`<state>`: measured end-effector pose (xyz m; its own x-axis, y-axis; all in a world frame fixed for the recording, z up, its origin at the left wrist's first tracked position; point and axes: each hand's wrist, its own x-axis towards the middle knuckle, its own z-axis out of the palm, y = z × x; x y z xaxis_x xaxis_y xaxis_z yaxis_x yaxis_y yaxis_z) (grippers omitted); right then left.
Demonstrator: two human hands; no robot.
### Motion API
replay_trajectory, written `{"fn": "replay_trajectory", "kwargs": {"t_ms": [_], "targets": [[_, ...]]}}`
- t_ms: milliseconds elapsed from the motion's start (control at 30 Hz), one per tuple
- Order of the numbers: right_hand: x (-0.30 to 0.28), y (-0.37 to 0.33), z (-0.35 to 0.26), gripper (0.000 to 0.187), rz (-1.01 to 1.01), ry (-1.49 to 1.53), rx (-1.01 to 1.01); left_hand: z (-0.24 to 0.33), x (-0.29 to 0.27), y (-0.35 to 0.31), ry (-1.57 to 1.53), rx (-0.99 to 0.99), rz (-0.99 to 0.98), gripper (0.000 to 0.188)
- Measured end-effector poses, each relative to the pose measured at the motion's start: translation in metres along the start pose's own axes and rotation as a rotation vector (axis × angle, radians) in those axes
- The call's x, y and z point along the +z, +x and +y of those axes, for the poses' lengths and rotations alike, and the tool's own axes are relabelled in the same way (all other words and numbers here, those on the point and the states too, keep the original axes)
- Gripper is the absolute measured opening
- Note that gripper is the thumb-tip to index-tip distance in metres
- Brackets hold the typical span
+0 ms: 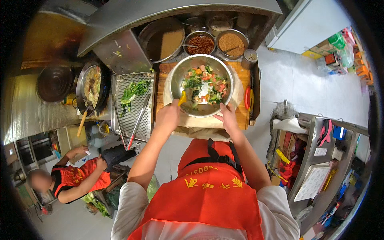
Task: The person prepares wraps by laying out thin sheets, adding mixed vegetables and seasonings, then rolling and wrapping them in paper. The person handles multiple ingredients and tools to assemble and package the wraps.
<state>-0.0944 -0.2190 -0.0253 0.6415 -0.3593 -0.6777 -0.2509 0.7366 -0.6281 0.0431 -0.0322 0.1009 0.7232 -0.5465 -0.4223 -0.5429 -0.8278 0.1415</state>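
A wide stainless steel mixing bowl (228, 104) holds chopped greens and pieces of pink and orange food (216, 78), with bare metal showing in the middle. My left hand (168, 117) is closed at the bowl's near left rim. A yellow piece (182, 98), perhaps a tool's handle, sticks up by its fingers; its other end is hidden. On the near right side, my right hand (227, 117) grips the bowl's edge, with fingers on the outer wall. The bowl rests over pale cloth or paper (200, 122) on a wooden board (243, 116).
Behind the bowl stand pots of brown liquid (166, 44), red chili (200, 43) and tan crumbs (232, 42). Leafy greens (136, 92) and tongs (138, 124) lie on a perforated tray (124, 80). Further left are a wok (93, 86) and a seated person (86, 174).
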Motion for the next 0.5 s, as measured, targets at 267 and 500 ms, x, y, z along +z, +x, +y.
{"fn": "replay_trajectory", "kwargs": {"t_ms": [267, 500], "targets": [[0.007, 0.004, 0.019, 0.026, 0.07, 0.041, -0.163, 0.013, 0.011, -0.01, -0.043, 0.001, 0.062, 0.033], [0.016, 0.021, 0.045, 0.016, 0.056, -0.176, -0.302, -0.018, 0.043, -0.003, -0.055, -0.004, 0.208, 0.036]]}}
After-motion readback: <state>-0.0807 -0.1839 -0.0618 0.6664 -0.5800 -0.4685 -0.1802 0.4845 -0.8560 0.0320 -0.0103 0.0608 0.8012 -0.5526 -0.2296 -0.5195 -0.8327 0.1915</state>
